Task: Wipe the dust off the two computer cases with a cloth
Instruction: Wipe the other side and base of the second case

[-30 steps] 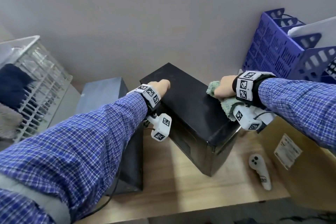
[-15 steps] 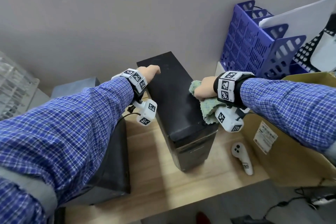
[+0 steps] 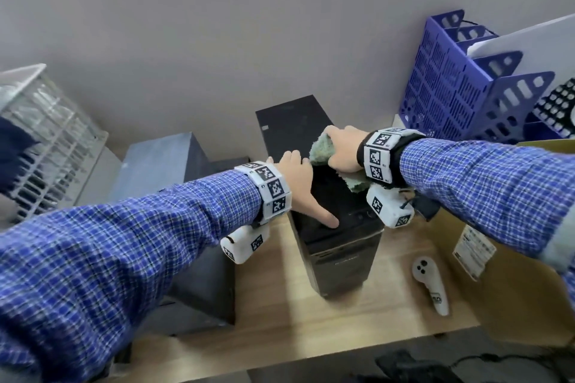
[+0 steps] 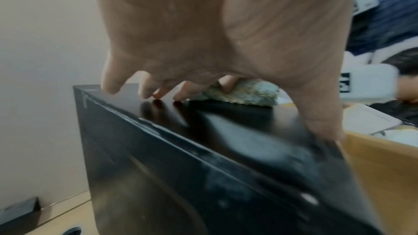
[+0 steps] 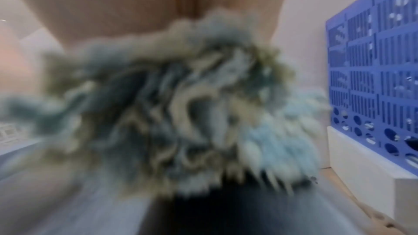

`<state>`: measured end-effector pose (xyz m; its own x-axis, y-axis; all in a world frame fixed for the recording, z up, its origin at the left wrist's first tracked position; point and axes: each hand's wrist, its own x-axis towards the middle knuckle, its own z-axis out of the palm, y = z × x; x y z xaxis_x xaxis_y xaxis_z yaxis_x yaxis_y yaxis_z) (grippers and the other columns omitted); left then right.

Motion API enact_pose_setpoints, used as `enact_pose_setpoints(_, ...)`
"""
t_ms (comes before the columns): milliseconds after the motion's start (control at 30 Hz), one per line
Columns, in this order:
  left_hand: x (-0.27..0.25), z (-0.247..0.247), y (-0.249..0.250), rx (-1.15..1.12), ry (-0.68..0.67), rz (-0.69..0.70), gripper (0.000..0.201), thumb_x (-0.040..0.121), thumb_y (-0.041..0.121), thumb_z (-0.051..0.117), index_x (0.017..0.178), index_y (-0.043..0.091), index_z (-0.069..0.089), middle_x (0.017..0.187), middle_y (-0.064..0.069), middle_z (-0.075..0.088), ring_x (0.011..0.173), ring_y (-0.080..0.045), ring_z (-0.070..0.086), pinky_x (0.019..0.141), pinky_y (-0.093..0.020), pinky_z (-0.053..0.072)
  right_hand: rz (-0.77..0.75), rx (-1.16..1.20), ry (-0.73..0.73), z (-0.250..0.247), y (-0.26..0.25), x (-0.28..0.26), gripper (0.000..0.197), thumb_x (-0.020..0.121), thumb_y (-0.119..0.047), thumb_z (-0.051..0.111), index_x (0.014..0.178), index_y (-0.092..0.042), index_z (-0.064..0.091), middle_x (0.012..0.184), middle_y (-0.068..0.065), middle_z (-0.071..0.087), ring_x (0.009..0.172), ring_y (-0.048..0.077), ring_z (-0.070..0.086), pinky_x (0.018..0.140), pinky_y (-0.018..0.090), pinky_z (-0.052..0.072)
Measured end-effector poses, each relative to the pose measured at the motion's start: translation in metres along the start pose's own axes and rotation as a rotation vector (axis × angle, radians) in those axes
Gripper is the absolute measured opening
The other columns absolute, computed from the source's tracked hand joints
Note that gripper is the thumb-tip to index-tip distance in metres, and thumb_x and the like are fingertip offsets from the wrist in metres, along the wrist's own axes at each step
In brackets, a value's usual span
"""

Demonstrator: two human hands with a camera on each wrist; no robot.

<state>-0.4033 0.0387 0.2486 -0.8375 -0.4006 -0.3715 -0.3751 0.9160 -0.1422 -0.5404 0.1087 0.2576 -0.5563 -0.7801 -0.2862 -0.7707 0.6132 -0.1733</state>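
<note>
Black computer case [image 3: 314, 183] upright on the table [image 3: 280, 314]. Your left hand [image 3: 300, 183] lies flat on its top, fingers spread, steadying. Your right hand [image 3: 343, 149] grips the cloth [image 3: 322, 149], bunched, on that top. Cloth soft, limp; hold it wadded. Case looks rigid, heavy, slick.

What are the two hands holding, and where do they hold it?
The right hand grips the bunched green cloth around its middle. The left hand holds nothing; it rests spread on the black computer case.
</note>
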Motion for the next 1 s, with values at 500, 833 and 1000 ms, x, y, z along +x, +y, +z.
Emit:
enact_pose_setpoints(500, -0.026, 0.017, 0.004, 0.122, 0.054, 0.021, 0.155, 0.036, 0.092, 0.063, 0.154, 0.004, 0.017, 0.157, -0.011, 0.024, 0.144, -0.027, 0.024, 0.115, -0.055, 0.03, -0.079, 0.111, 0.037, 0.015, 0.004, 0.001, 0.061, 0.086, -0.027, 0.051, 0.143, -0.03, 0.031, 0.137, 0.013, 0.035, 0.097, 0.034, 0.056, 0.073, 0.032, 0.044)
enact_pose_setpoints(833, -0.048, 0.02, -0.035, -0.235, -0.044, 0.093, 0.101, 0.078, 0.043, 0.069, 0.159, 0.017, 0.014, 0.167, -0.002, 0.005, 0.152, -0.018, 0.015, 0.121, -0.031, 0.022, -0.419, 0.112, 0.01, 0.03, 0.01, -0.057, 0.047, 0.08, -0.009, 0.054, 0.12, -0.031, 0.064, 0.102, -0.012, 0.05, 0.104, 0.016, 0.055, 0.09, 0.024, 0.04)
enact_pose_setpoints(1000, -0.052, 0.022, -0.047, -0.243, -0.009, 0.129, 0.07, 0.095, 0.008, 0.047, 0.158, 0.018, 0.02, 0.167, 0.003, 0.009, 0.151, -0.012, 0.015, 0.121, -0.023, 0.014, -0.563, 0.104, 0.051, 0.062, -0.011, -0.1, 0.052, 0.075, -0.005, 0.053, 0.117, -0.033, 0.067, 0.105, -0.011, 0.049, 0.093, 0.014, 0.054, 0.089, 0.026, 0.042)
